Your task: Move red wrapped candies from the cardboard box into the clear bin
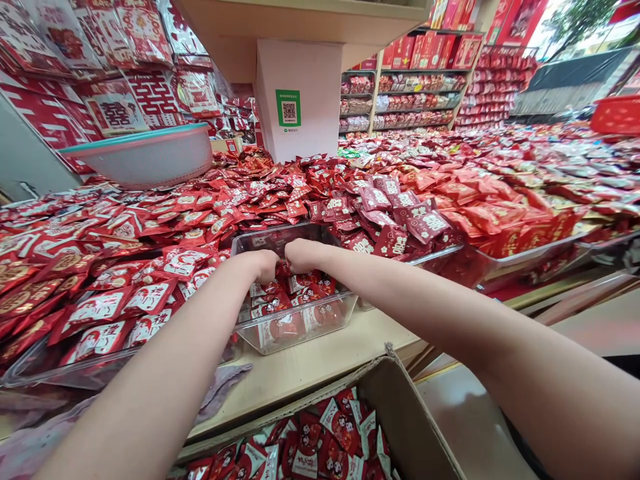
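Both of my hands reach into a clear plastic bin (300, 327) partly filled with red-and-white wrapped packets (270, 297). My left hand (264, 265) is curled closed in the left part of the bin, just above the packets. Close beside it, my right hand (304, 256) is also curled, knuckles up. The fingertips of both hands point down, and what they hold is hidden. A bit of red shows between the two hands. Below the bin, a cardboard box (420, 417) holds more red-and-white packets (330, 427) of the same look.
Piles of red packets (120, 300) fill bins on the left, with maroon packets (400, 213) on the right. A wooden ledge (280, 367) runs in front. Behind stand a teal-rimmed basket (150, 157) and a white post (300, 80). A cloth (225, 387) lies near my left forearm.
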Demonstrator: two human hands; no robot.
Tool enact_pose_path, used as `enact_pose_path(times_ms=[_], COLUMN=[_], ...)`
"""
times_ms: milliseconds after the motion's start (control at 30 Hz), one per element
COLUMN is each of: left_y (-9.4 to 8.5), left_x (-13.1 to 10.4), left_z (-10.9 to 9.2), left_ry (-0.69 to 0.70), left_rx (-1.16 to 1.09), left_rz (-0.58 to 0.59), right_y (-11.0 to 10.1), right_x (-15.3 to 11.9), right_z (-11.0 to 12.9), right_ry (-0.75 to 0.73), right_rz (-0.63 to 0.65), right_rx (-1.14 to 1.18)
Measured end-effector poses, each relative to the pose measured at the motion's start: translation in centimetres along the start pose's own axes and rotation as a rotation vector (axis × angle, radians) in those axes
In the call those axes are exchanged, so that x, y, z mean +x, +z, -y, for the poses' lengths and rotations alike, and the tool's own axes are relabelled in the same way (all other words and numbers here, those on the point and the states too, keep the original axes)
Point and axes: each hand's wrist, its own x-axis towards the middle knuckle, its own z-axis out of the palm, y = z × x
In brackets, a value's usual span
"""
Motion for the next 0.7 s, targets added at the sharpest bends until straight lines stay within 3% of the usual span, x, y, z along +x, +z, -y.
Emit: enact_pose_path(times_ms=[200, 467, 633, 700], left_y=[0.2, 0.3, 0.3, 0.4], left_x=[0.3, 0.3, 0.4, 0.5], left_z=[0.4, 0.3, 0.4, 0.5], left_ry=[0.022, 0.018, -0.005, 0.0], left_rx=[0.005, 0.004, -0.006, -0.017], left_rz=[-0.013, -0.006, -0.007, -0.01], right_y=[-0.7, -0.9, -0.8, -0.5], right_x=[-0.7, -0.7, -0.6, -0.5], right_z=[0.9, 0.8, -0.2, -0.7], right_ry=[0.012, -0.056, 0.054, 0.133], right_rz=[0.122, 0.133, -0.098, -0.124], right_rx=[0.011, 0.032, 0.044, 0.028])
